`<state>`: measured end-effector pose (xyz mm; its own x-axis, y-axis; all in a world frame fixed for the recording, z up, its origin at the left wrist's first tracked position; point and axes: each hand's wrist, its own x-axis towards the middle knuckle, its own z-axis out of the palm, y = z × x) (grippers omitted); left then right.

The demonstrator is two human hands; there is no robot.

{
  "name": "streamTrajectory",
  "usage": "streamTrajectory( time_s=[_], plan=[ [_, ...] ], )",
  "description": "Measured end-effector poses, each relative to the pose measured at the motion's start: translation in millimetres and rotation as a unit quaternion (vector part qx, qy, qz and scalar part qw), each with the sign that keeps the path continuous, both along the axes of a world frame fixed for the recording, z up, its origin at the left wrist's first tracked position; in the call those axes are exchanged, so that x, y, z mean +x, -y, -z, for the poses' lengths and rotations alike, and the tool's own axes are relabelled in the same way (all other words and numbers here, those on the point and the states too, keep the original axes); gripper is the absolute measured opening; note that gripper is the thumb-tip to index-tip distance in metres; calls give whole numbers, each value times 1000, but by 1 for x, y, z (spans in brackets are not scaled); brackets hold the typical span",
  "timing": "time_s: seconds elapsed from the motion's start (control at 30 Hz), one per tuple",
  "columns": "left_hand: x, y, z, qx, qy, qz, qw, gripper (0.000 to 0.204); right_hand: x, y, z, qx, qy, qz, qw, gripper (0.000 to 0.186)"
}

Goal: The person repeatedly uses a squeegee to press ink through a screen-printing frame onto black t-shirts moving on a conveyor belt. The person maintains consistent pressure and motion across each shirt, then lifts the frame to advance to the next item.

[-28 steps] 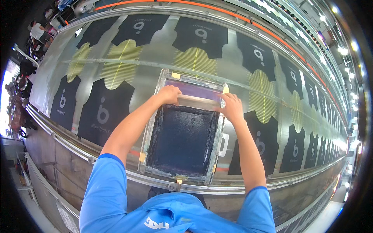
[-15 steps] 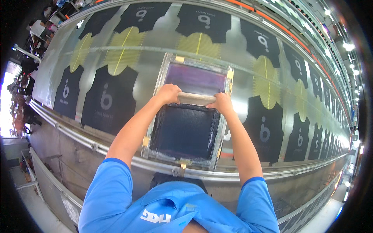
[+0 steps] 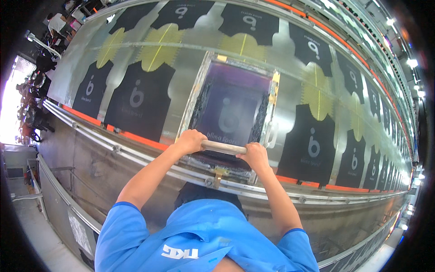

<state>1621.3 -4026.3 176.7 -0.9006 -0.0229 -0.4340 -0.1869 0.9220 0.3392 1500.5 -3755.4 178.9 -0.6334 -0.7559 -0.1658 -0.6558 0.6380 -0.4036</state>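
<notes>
My left hand [image 3: 190,141] and my right hand [image 3: 255,157] are closed around the two ends of a squeegee [image 3: 223,147] with a pale wooden handle. It lies across the near part of a screen-printing frame [image 3: 274,89], resting on its mesh. Beyond the squeegee, the purplish mesh [image 3: 240,84] shows a pale round emblem with lettering below it. Dark ink is smeared along the inner sides of the frame. The squeegee's blade is hidden below the handle and my fingers.
Dark cut garment panels [image 3: 139,97] with grey emblems lie in two rows along a long shiny printing table [image 3: 183,88]. Yellow ribbed patches [image 3: 159,47] sit between the rows. A metal rail [image 3: 136,156] edges the near side. Another person [image 3: 57,25] stands at far left.
Both hands have drawn the squeegee toward me, from the middle of the screen to its near end. The emblem on the mesh is now uncovered, where dark ink lay before.
</notes>
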Motion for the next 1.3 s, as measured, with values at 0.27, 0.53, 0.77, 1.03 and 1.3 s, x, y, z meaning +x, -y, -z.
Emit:
streamTrajectory(
  time_s=[0.27,0.53,0.77,1.03,1.3],
  plan=[
    [-211,83,-11,-19,-90,49,995,46,-200,76,-10,18,-31,50,998,53],
    [-292,109,17,4,-46,27,999,53,-273,103,19,32,-6,83,996,62],
    [-222,85,20,-4,-39,30,999,45,-207,78,22,21,7,86,996,58],
    [-36,9,20,-22,-62,44,997,19,-28,10,21,-5,-7,60,998,44],
    [-12,2,3,22,-53,31,998,22,-8,3,-4,1,25,40,999,41]
  ],
)
